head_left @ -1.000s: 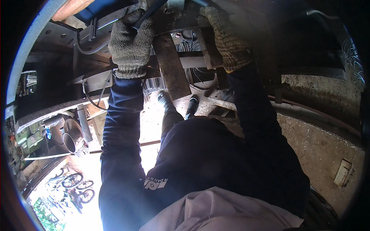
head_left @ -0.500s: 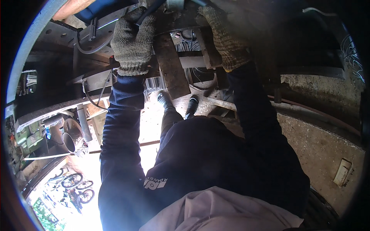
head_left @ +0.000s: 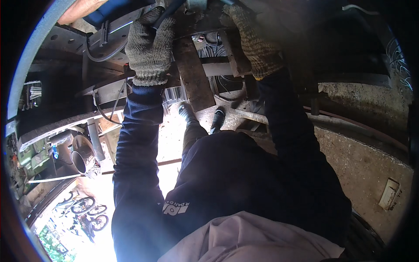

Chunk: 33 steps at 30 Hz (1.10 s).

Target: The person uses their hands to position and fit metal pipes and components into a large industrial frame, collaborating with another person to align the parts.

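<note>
Both my hands wear knitted grey-brown work gloves and reach up to the top of the head view. My left hand (head_left: 150,48) is closed around a dark, smooth, curved tube (head_left: 171,9), its thumb lying along the near side. The tube runs up out of the picture, and a similar dark length shows again at my right hand (head_left: 253,41). That hand's fingers bend over at the top edge, wrapped at the tube's right part; their tips are partly hidden. Below the hands is a dark metal frame with a worn brown plank (head_left: 192,74) across it.
Another person's bare arm (head_left: 83,9) is at the top left, beside dark blue cloth. A cable (head_left: 104,58) loops along the machine frame. Thin metal rods (head_left: 175,94) lie underneath, near my feet. To the right is a stained wall (head_left: 349,174); bicycles (head_left: 87,212) stand outside, lower left.
Hardly anything differs. Both hands keep their places on the tube; the view has shifted very slightly.
</note>
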### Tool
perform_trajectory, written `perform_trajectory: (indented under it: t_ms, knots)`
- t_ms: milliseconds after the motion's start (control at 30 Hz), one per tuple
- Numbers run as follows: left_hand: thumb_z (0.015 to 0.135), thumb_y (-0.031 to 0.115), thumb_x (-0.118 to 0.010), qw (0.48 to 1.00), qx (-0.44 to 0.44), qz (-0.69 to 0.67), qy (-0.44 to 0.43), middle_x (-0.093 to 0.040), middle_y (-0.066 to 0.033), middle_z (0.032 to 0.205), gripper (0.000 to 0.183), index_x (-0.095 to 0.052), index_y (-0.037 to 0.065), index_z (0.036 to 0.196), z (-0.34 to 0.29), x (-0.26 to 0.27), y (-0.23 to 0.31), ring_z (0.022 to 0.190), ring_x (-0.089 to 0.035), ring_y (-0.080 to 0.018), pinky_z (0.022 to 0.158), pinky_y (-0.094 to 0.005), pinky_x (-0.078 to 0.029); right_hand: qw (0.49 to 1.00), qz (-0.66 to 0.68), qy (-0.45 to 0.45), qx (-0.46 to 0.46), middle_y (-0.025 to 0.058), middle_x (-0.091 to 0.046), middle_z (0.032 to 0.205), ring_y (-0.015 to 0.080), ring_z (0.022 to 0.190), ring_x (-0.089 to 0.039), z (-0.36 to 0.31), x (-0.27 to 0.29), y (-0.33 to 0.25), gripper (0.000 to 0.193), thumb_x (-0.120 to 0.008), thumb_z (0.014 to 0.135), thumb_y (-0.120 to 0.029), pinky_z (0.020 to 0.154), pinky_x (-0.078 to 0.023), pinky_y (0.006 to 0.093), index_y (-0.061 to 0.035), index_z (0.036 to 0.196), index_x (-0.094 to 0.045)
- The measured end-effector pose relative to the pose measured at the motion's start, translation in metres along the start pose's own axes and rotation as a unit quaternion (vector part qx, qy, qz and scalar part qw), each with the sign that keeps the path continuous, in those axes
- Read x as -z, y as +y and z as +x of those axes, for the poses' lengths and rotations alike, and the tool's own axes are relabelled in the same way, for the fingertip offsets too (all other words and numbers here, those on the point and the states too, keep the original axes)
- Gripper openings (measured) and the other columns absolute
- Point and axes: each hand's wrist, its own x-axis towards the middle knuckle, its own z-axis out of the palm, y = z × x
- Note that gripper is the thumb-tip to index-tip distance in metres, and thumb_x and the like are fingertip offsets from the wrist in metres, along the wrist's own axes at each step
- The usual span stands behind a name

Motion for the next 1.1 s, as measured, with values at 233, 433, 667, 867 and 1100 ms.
perform_trajectory:
  t_ms: [233,433,667,867,1100]
  knots:
    - [0.092,0.015,-0.079,0.999,0.010,-0.047,-0.007,-0.074,-0.0100,0.113,0.033,-0.071,0.002,0.121,0.000,-0.003,0.003,0.098,-0.069,-0.0155,0.090,-0.0308,-0.054,0.998,0.026,-0.063,0.017,0.0009,-0.061,0.098,0.0106,0.089,-0.057,0.006,0.011,0.011,0.035,-0.067,0.102,-0.020,0.079,-0.050,0.0286,0.0004,0.129,-0.060]
    - [0.092,0.015,-0.079,0.999,0.019,-0.033,-0.015,-0.074,-0.0104,0.112,0.033,-0.071,0.002,0.122,0.000,-0.001,0.004,0.098,-0.070,-0.0158,0.090,-0.0315,-0.054,0.998,-0.054,-0.043,-0.005,0.0027,-0.062,0.102,0.0119,0.095,-0.058,0.001,0.009,-0.004,0.039,-0.068,0.102,-0.022,0.085,-0.050,0.0294,0.0003,0.132,-0.059]
    - [0.093,0.017,-0.079,0.998,-0.018,-0.061,-0.019,-0.075,-0.0106,0.114,0.034,-0.071,0.003,0.122,0.000,0.000,0.004,0.100,-0.070,-0.0163,0.091,-0.0312,-0.054,0.979,-0.175,0.004,0.102,0.0094,-0.064,0.122,0.0181,0.114,-0.058,-0.002,0.005,-0.001,0.037,-0.069,0.101,-0.020,0.101,-0.048,0.0349,-0.0011,0.132,-0.061]
    - [0.092,0.018,-0.079,0.999,0.005,-0.029,-0.021,-0.075,-0.0104,0.114,0.035,-0.071,0.004,0.123,0.000,-0.001,0.005,0.101,-0.070,-0.0165,0.093,-0.0317,-0.053,0.983,-0.161,0.009,0.091,0.0085,-0.064,0.119,0.0172,0.110,-0.059,0.003,0.008,0.014,0.037,-0.070,0.100,-0.019,0.097,-0.049,0.0339,-0.0011,0.130,-0.061]
    - [0.092,0.019,-0.080,0.999,0.001,-0.026,-0.019,-0.075,-0.0098,0.113,0.035,-0.072,0.004,0.122,0.000,0.001,0.006,0.100,-0.070,-0.0165,0.091,-0.0317,-0.054,0.993,-0.099,-0.002,0.060,0.0079,-0.064,0.116,0.0167,0.107,-0.059,0.000,0.008,0.012,0.039,-0.072,0.099,-0.021,0.095,-0.050,0.0337,-0.0008,0.130,-0.061]
